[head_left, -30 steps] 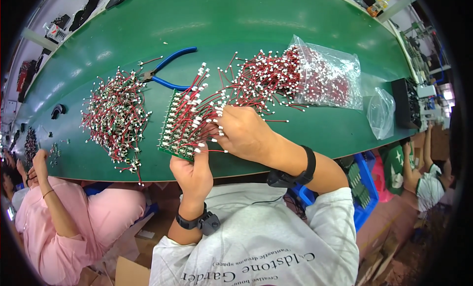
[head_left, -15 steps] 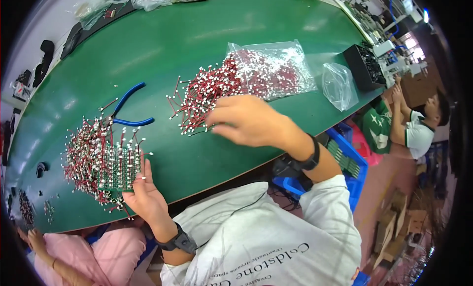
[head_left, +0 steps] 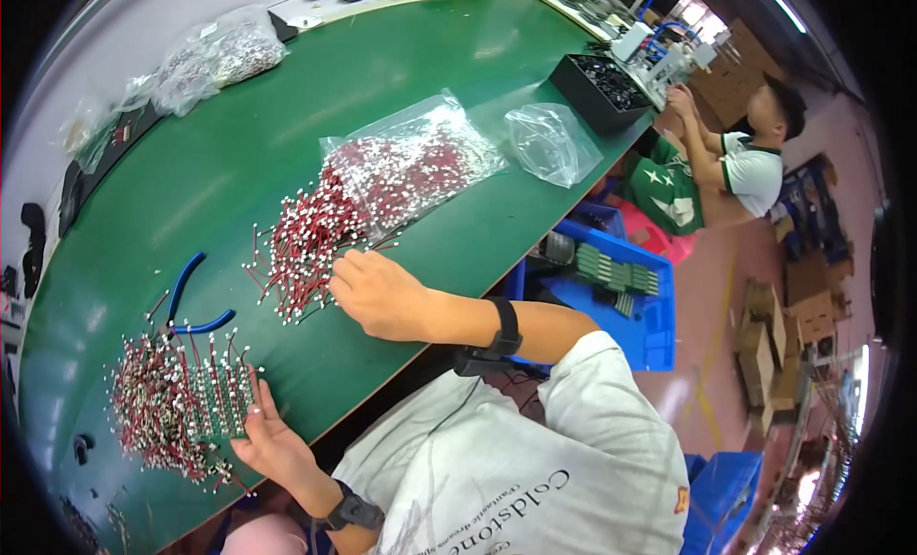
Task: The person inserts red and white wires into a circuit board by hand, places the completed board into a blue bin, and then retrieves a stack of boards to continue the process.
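My left hand [head_left: 275,445] grips the near right edge of a green circuit board panel [head_left: 227,410], thumb on top and the other fingers stretched along its side. Rows of short red wires with white connectors stand up from the panel, and a dense heap of wired pieces [head_left: 148,402] lies against its left side. At the right edge of a loose pile of red wires with white connectors [head_left: 310,232], my right hand [head_left: 382,292] has its fingers curled together. Whatever is between those fingertips is hidden. Pliers with blue handles [head_left: 183,288] lie spread beyond the panel.
A clear bag [head_left: 449,149] of more wires adjoins the pile. Past it are a crumpled clear bag [head_left: 554,144] and a black bin [head_left: 597,92]. A blue crate [head_left: 650,340] with green boards stands below the table edge. Another person [head_left: 755,168] sits at far right.
The view has swung, so the table things sit further left and lower. My right hand's fingers, looser before, have curled in at the pile's edge. My left hand stays at the panel.
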The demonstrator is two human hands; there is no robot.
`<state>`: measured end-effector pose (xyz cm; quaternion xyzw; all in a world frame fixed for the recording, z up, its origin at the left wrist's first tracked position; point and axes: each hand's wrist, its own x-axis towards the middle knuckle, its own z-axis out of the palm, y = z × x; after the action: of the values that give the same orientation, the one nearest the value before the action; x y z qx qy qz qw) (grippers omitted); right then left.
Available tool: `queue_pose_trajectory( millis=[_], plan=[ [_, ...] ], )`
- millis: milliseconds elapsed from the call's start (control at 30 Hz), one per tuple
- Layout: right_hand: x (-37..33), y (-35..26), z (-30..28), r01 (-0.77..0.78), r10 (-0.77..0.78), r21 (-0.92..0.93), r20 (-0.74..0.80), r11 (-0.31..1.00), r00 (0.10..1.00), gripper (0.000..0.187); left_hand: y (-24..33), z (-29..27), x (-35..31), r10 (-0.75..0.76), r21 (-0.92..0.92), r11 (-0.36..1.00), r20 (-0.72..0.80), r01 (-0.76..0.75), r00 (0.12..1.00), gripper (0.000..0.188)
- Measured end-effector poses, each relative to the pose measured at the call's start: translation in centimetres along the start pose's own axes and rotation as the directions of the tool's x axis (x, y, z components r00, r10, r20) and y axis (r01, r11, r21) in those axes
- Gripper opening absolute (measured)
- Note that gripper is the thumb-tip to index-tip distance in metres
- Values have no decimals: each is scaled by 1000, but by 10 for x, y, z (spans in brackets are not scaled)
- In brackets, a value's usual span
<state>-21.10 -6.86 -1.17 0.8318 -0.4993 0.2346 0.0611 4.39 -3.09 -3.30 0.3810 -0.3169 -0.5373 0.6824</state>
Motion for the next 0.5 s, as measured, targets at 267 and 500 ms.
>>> queue_pose_trajectory(
  millis=[267, 500],
  plan=[
    [9, -9, -35, -259, 288, 724, 87, 639, 954, 7, 0, 7, -6, 0, -23, 1000, 24, 1, 1000, 33],
    [8, -10, -17, -158, 298, 711, -76, 685, 951, 7, -2, 12, -6, -23, -2, 1000, 76, 23, 997, 36]
  ],
)
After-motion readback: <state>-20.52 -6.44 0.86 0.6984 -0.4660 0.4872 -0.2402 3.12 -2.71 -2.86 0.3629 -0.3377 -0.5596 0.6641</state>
